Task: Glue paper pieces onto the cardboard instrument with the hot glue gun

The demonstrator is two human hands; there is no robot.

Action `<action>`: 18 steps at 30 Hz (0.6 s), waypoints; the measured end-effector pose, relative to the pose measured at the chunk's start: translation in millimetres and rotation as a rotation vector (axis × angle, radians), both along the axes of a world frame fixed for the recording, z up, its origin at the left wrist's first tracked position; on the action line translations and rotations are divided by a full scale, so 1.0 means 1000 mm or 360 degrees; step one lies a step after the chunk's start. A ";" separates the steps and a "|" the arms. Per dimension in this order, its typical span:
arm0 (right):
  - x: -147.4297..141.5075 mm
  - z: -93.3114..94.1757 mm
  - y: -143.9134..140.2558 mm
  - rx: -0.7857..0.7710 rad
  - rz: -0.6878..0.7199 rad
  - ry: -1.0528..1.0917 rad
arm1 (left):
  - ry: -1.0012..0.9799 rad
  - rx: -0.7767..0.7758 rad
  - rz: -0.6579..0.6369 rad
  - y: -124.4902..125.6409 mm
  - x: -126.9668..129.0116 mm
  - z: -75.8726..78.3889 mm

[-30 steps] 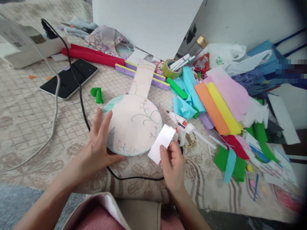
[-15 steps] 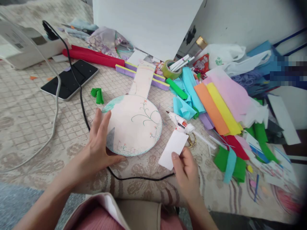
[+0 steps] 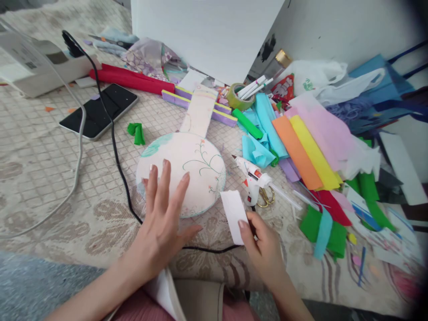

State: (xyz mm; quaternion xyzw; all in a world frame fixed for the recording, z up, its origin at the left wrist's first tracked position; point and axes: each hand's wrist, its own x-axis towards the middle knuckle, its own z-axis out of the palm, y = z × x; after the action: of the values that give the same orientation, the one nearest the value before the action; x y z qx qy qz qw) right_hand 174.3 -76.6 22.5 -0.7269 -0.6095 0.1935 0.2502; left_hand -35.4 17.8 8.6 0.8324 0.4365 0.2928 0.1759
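Note:
A round paper fan (image 3: 197,162) painted with vines and flowers lies flat on the patterned cloth (image 3: 40,151), its long paper handle pointing away from me. My left hand (image 3: 163,218) rests open on the fan's near edge, fingers spread. My right hand (image 3: 264,249) pinches a small white paper strip (image 3: 234,214) just right of the fan. A white hot glue gun (image 3: 252,178) lies beside the strip, with its black cord (image 3: 117,147) running under my left hand.
Stacked coloured felt and tissue sheets (image 3: 310,142) crowd the right side. A black phone (image 3: 100,109), a green scrap (image 3: 136,132), a red roll (image 3: 130,79), a tape roll (image 3: 238,96) holding pens and a white machine (image 3: 30,62) lie further back. A white board (image 3: 207,31) stands behind.
My left hand slid from the fan's left rim onto its near face. My right hand carried the white strip right, then back toward the fan's edge, turning it more upright.

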 end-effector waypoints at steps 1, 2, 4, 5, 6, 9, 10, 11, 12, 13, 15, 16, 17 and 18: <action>0.000 0.000 -0.001 0.0001 0.0028 -0.0035 | -0.0005 -0.0002 -0.0015 -0.001 0.004 0.000; 0.000 0.001 -0.001 0.0005 0.0056 -0.0071 | -0.0001 -0.0016 -0.0021 -0.001 0.007 -0.001; -0.001 0.001 -0.003 0.0021 0.0105 -0.0127 | 0.0001 -0.0007 -0.0009 -0.002 0.013 -0.001; -0.001 0.001 -0.003 0.0035 0.0125 -0.0144 | 0.0002 0.0007 0.0004 -0.002 0.015 -0.001; -0.001 0.001 -0.004 0.0046 0.0143 -0.0154 | 0.0006 0.0019 0.0020 -0.003 0.017 -0.001; 0.000 0.000 -0.004 0.0060 0.0207 -0.0171 | 0.0023 0.0042 0.0075 -0.005 0.022 -0.001; 0.001 -0.001 -0.004 0.0057 0.0236 -0.0180 | 0.0040 0.0051 0.0093 -0.005 0.024 -0.001; 0.001 -0.001 -0.004 0.0052 0.0269 -0.0188 | 0.0058 0.0070 0.0108 -0.006 0.025 -0.002; 0.001 -0.002 -0.004 0.0048 0.0305 -0.0200 | 0.0075 0.0093 0.0118 -0.007 0.026 -0.002; 0.001 -0.002 -0.004 0.0044 0.0346 -0.0213 | 0.0095 0.0105 0.0123 -0.007 0.027 -0.003; 0.001 -0.001 -0.003 0.0031 0.0417 -0.0241 | 0.0118 0.0112 0.0120 -0.007 0.028 -0.005; 0.000 -0.001 -0.002 0.0026 0.0441 -0.0255 | 0.0121 0.0108 0.0119 -0.007 0.029 -0.006; 0.000 0.000 -0.001 0.0021 0.0458 -0.0269 | 0.0125 0.0100 0.0119 -0.006 0.029 -0.007; -0.001 0.000 -0.001 0.0021 0.0469 -0.0281 | 0.0127 0.0097 0.0119 -0.006 0.029 -0.007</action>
State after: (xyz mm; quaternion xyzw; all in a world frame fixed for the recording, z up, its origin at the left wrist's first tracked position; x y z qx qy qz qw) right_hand 173.2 -77.5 22.9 -0.6422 -0.7303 0.1595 0.1696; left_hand -6.5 11.6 1.6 0.8315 0.4647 0.2790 0.1220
